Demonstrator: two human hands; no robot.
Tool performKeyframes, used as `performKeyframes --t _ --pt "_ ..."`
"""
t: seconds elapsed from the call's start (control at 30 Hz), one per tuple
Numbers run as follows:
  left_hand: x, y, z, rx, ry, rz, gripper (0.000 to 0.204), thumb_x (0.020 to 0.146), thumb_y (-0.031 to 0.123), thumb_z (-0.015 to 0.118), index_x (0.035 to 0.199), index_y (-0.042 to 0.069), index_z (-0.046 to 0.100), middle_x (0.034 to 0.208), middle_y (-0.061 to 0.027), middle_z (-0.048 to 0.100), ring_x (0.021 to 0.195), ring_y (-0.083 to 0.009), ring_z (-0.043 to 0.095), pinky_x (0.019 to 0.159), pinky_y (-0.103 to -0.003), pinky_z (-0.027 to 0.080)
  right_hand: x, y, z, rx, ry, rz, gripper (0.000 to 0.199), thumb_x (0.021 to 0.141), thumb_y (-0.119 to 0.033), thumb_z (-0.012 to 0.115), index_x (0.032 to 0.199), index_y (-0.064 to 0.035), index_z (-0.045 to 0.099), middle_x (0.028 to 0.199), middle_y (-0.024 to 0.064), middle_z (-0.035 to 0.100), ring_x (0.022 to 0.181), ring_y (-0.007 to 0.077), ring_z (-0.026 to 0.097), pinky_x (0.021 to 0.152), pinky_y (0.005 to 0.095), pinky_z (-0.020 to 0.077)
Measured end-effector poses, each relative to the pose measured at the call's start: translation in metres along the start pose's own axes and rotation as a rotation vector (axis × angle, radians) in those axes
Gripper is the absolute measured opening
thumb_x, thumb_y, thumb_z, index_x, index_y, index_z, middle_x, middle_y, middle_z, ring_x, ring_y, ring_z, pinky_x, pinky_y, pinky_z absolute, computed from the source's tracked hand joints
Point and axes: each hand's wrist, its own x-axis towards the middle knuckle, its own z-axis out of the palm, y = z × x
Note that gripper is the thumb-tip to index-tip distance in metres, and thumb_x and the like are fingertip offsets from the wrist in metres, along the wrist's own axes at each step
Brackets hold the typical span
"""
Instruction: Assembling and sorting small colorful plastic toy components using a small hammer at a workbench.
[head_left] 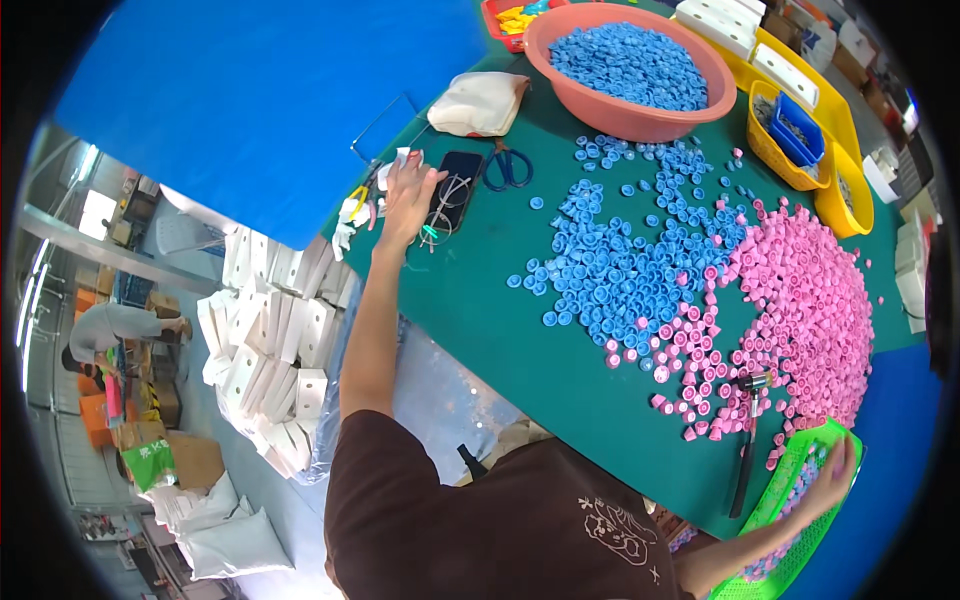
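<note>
In the head view, the left hand [408, 195] is toward 11 o'clock, beside the phone [463, 168]. Its fingers are stretched; whether they pinch something small, I cannot tell. A careless sweep there might push the phone. The right hand [830, 482] is toward 4 o'clock, at the green basket [785, 482] with small pink and blue pieces inside. If it grasps the rim or only rests there, I cannot tell. The basket appears near the table [450, 290] edge, so a hard pull could perhaps tip it. Toward 3 o'clock, pink caps [800, 300] meet blue caps [600, 270]; a bump could mix them more.
</note>
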Motion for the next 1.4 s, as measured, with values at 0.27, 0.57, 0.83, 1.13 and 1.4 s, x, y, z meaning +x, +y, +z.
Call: performKeyframes --t 0.27,0.57,0.83,1.13,1.4 --pt "-0.001 -0.013 0.006 -0.052 -0.143 -0.106 0.072 0.1 0.058 0.019 0.118 0.009 0.069 0.15 -0.013 0.038 0.144 -0.0359 0.016 0.117 -0.047 0.01 -0.072 0.121 -0.092 -0.42 -0.224 0.332 0.047 0.094 -0.034 0.061 0.123 0.003 0.06 0.119 0.0157 0.064 0.107 0.023 0.061 0.093 0.0334 0.0467" --pt "-0.001 -0.032 0.001 -0.06 -0.036 0.007 0.069 0.101 0.056 0.022 0.117 0.009 0.07 0.147 -0.0128 0.041 0.142 -0.0393 0.018 0.117 -0.049 0.013 -0.047 0.066 -0.071 -0.408 0.06 0.235 0.045 0.095 -0.037 0.059 0.123 -0.0028 0.063 0.121 0.0132 0.064 0.11 0.0238 0.06 0.093 0.0353 0.0475" --pt "-0.02 -0.002 -0.003 -0.058 -0.073 0.018 0.08 0.098 0.063 0.014 0.12 0.007 0.067 0.147 -0.0085 0.043 0.144 -0.0351 0.011 0.118 -0.048 0.008 -0.034 0.042 -0.035 -0.214 0.145 0.185 0.036 0.096 -0.03 0.06 0.117 -0.0015 0.067 0.115 0.0125 0.067 0.105 0.0212 0.062 0.088 0.0328 0.0489" --pt "-0.023 -0.007 -0.004 -0.095 -0.025 0.099 0.07 0.1 0.057 0.02 0.116 0.011 0.07 0.149 -0.0081 0.04 0.144 -0.0374 0.013 0.117 -0.05 0.009 -0.026 0.036 -0.013 -0.174 0.102 0.157 0.035 0.095 -0.027 0.063 0.116 0.0006 0.066 0.111 0.0115 0.068 0.099 0.0184 0.063 0.083 0.0314 0.0497" --pt "-0.014 -0.015 -0.006 0.007 -0.008 0.095 0.06 0.102 0.051 0.027 0.117 0.012 0.07 0.146 -0.0099 0.043 0.141 -0.0405 0.019 0.116 -0.052 0.014 -0.025 0.033 -0.002 -0.096 0.061 0.158 0.033 0.095 -0.025 0.063 0.116 0.0008 0.066 0.109 0.0107 0.068 0.098 0.0168 0.063 0.084 0.0293 0.0496"
